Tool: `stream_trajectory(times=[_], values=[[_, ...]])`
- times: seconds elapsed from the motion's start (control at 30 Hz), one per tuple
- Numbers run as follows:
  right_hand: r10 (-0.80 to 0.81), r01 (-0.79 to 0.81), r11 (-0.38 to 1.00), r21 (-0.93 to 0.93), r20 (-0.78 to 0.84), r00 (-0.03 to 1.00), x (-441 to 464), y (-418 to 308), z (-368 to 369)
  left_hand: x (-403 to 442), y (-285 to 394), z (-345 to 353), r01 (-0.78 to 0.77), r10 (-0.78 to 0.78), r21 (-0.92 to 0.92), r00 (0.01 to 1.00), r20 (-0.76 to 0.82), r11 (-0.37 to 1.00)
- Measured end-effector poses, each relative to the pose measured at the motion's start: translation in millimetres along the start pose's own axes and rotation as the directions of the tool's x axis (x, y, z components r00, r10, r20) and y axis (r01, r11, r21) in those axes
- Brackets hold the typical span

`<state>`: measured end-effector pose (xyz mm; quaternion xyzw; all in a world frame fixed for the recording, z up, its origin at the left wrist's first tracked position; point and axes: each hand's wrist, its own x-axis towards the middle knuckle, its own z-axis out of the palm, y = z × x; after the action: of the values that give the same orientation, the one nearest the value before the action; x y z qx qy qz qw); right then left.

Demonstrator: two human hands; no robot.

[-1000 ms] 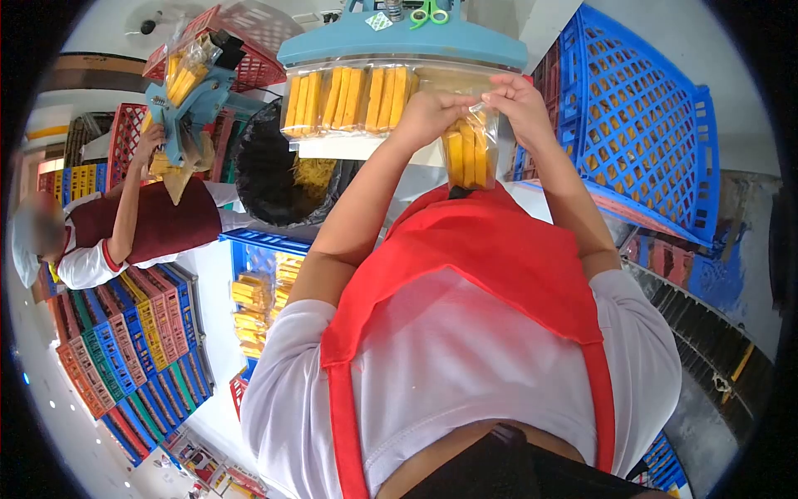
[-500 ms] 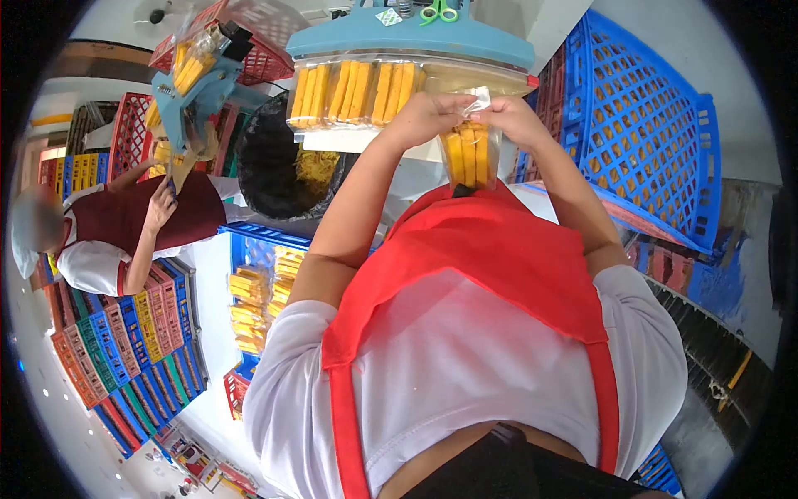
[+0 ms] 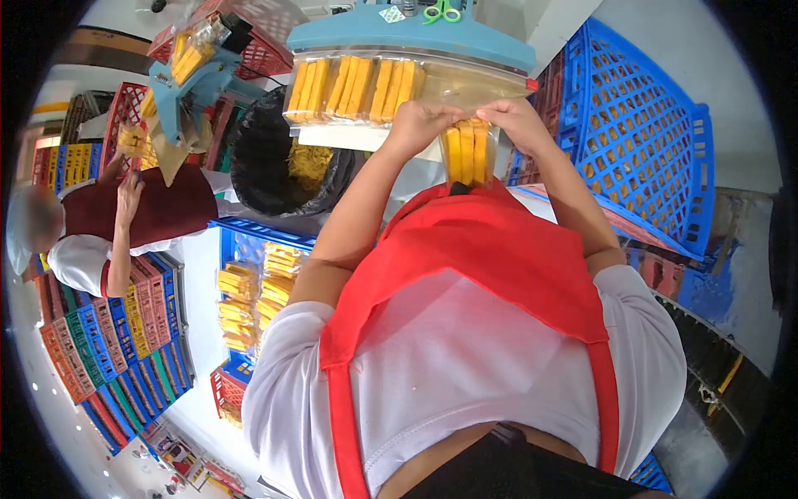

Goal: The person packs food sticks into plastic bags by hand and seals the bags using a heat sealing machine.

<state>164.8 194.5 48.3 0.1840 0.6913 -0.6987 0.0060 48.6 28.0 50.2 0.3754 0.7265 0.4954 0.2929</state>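
My left hand (image 3: 424, 125) and my right hand (image 3: 511, 121) pinch the top edge of a clear plastic bag (image 3: 467, 156) from either side. Several yellow sticks of food stand upright inside it, and the bag hangs in front of my red apron. Just beyond my hands is a blue bar sealer (image 3: 407, 40). Three filled clear bags (image 3: 349, 87) lie in a row along its front edge, left of my hands, their tops up against the bar. Green-handled scissors (image 3: 441, 11) rest on the sealer.
A black-lined bin (image 3: 262, 158) with yellow scraps stands at left. Below it, a blue crate (image 3: 224, 237) holds filled bags. A large blue crate (image 3: 632, 133) rises at right. A co-worker (image 3: 125, 208) in a dark red apron is beside another sealer (image 3: 179, 96) at far left.
A white piece showing above the bag between my fingers is no longer visible. My hands have come down slightly. The co-worker's hands have moved left, away from their sealer.
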Motion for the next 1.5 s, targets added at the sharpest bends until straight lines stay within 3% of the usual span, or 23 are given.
stream_trajectory(times=[0.13, 0.2, 0.27, 0.33, 0.4, 0.43, 0.5, 0.53, 0.57, 0.6, 0.67, 0.7, 0.77, 0.87, 1.0, 1.07, 1.13, 1.2, 1.23, 1.3, 1.43, 1.5], values=[[0.005, -0.005, 1.000, 0.010, 0.021, 1.000, 2, 4, -3, 4, -3, 1, -0.016, 0.017, 0.026, 1.000, -0.023, 1.000], [-0.099, 0.097, 0.995, -0.025, -0.069, 0.993, -5, 4, 0, 5, -3, 1, -0.021, 0.021, 0.012, 1.000, -0.022, 1.000], [-0.083, 0.085, 0.996, 0.010, -0.128, 0.988, -7, 13, 0, 7, -3, 3, -0.030, 0.030, 0.000, 0.999, -0.019, 1.000], [-0.066, 0.076, 0.996, 0.045, -0.192, 0.979, -8, 28, -3, 10, -9, 12, 0.060, -0.058, -0.207, 0.998, 0.016, 0.977], [-0.007, 0.078, 0.951, 0.299, -0.233, 0.973, -9, 42, -7, 7, -16, 25, 0.019, -0.020, -0.312, 1.000, -0.001, 0.950], [-0.004, 0.077, 0.951, 0.298, -0.238, 0.971, -9, 47, -8, 5, -19, 33, -0.018, 0.008, -0.414, 1.000, -0.025, 0.910], [0.060, 0.120, 0.823, 0.555, -0.296, 0.953, -9, 57, -7, -5, -17, 52, -0.024, 0.012, -0.474, 1.000, -0.027, 0.880], [0.063, 0.120, 0.823, 0.555, -0.299, 0.952, -7, 58, -6, -6, -14, 59, -0.036, 0.019, -0.529, 0.999, -0.037, 0.848], [0.101, 0.131, 0.793, 0.595, -0.339, 0.935, -4, 59, -4, 1, -35, 67, -0.081, 0.068, -0.365, 0.997, -0.047, 0.927], [0.139, 0.145, 0.760, 0.634, -0.376, 0.916, -1, 61, -4, 5, -39, 69, -0.081, 0.069, -0.365, 0.997, -0.046, 0.927], [0.147, 0.132, 0.764, 0.631, -0.370, 0.917, 7, 66, -8, 14, -47, 71, -0.129, 0.106, -0.142, 0.981, -0.163, 0.981], [0.158, 0.116, 0.769, 0.629, -0.362, 0.919, 12, 70, -11, 21, -50, 70, -0.128, 0.105, -0.139, 0.982, -0.159, 0.982], [0.192, 0.112, 0.746, 0.656, -0.374, 0.907, 28, 79, -15, 36, -56, 67, 0.073, -0.105, -0.312, 0.991, -0.087, 0.947], [0.254, 0.116, 0.698, 0.707, -0.395, 0.883, 55, 81, -24, 53, -39, 55, 0.168, -0.190, -0.337, 0.981, -0.033, 0.926], [0.357, 0.200, 0.581, 0.789, -0.468, 0.808, 70, 43, -16, 86, -47, 48, 0.120, -0.138, -0.199, 0.987, -0.077, 0.973], [0.372, 0.188, 0.616, 0.765, -0.493, 0.787, 83, 56, -21, 98, -50, 45, 0.093, -0.104, -0.090, 0.987, -0.122, 0.992], [0.388, 0.172, 0.650, 0.740, -0.518, 0.763, 86, 64, -25, 106, -56, 44, 0.118, -0.131, -0.112, 0.985, -0.112, 0.987], [0.410, 0.052, 0.710, 0.702, -0.473, 0.780, 84, 74, -29, 107, -60, 45, 0.144, -0.158, -0.133, 0.982, -0.100, 0.981], [0.419, 0.048, 0.707, 0.706, -0.473, 0.775, 81, 79, -29, 103, -60, 47, 0.167, -0.187, -0.213, 0.980, -0.074, 0.963], [0.392, 0.066, 0.630, 0.774, -0.390, 0.833, 77, 86, -31, 90, -53, 51, 0.195, -0.217, -0.292, 0.975, -0.046, 0.936], [0.345, 0.068, 0.673, 0.736, -0.394, 0.852, 70, 85, -31, 79, -26, 55, 0.192, -0.230, -0.364, 0.971, -0.063, 0.911], [0.314, 0.193, 0.629, 0.753, -0.473, 0.823, 74, 78, -29, 86, -33, 59, 0.190, -0.231, -0.348, 0.970, -0.080, 0.918]])
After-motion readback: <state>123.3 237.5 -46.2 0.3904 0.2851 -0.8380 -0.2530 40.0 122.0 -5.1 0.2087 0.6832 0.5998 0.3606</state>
